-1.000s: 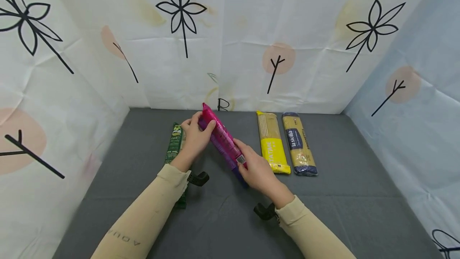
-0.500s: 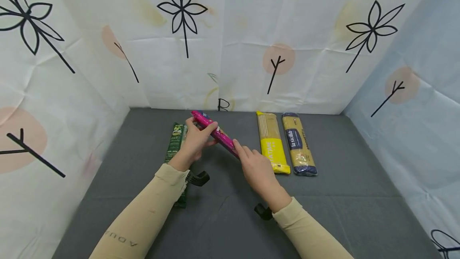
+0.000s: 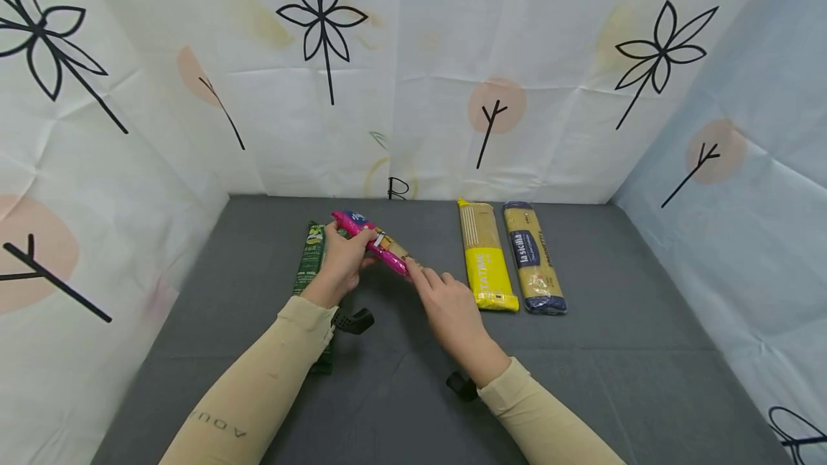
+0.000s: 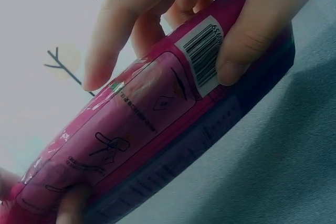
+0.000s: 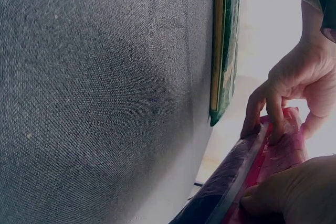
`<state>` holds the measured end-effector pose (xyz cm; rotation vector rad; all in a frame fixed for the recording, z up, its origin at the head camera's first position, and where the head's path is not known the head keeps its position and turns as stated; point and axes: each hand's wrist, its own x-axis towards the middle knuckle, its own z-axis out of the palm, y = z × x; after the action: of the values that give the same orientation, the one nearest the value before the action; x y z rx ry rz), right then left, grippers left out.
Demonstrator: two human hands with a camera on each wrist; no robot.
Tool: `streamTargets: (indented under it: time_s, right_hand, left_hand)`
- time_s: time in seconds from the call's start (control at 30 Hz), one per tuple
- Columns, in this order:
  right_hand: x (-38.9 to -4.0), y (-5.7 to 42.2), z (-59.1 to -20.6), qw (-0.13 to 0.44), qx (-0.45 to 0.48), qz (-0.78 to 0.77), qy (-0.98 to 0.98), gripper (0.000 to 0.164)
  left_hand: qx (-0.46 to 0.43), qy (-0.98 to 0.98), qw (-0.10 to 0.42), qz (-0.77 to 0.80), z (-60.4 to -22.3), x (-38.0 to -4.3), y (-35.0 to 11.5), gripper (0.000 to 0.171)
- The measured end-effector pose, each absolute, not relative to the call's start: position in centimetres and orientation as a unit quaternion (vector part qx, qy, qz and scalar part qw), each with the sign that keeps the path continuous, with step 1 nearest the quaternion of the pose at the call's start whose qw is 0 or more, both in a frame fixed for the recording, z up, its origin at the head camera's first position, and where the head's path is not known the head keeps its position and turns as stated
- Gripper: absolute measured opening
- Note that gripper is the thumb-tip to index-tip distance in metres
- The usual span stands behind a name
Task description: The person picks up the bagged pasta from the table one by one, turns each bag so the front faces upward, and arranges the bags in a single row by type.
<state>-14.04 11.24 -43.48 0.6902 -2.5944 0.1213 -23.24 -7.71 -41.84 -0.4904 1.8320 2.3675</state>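
Packets already lying on the surface (image 3: 400,400): green packet (image 3: 311,257), yellow packet (image 3: 489,268), blue-labelled packet (image 3: 533,260). You hold the pink packet (image 3: 391,253) above it, left hand (image 3: 339,260) curled round 1 end, right hand (image 3: 456,309) pinching the other; setting it down probably remains.

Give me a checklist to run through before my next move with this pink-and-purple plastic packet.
1. Left hand gripping the pink-and-purple plastic packet: ok, thumb and fingers hold it.
2. Right hand gripping it too: ok, at the nearer end.
3. Packet off the dark grey cloth-covered table: ok, held above.
4. Slim dark-green plastic packet fully visible: not ok, the left hand hides part in the head view.
5. Flat yellow-and-clear plastic packet and flat tan-and-blue plastic packet apart: ok, side by side with a gap.
6. Held packet undamaged: cannot tell, your hands hide parts.
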Motion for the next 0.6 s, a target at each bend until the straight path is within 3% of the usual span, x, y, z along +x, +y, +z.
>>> streamTargets:
  time_s: [0.37, 0.6]
  right_hand:
    - [-13.9, 11.2, -43.3, 0.198, 0.242, 0.072, -0.947, 0.071]
    - [-14.1, 11.9, -42.9, 0.151, 0.223, 0.171, -0.948, 0.063]
  left_hand:
    - [-0.136, 0.582, 0.01, 0.802, -41.6, -22.9, -7.8, 0.073]
    - [-0.093, 0.567, 0.023, 0.818, -40.8, -23.0, -9.0, 0.069]
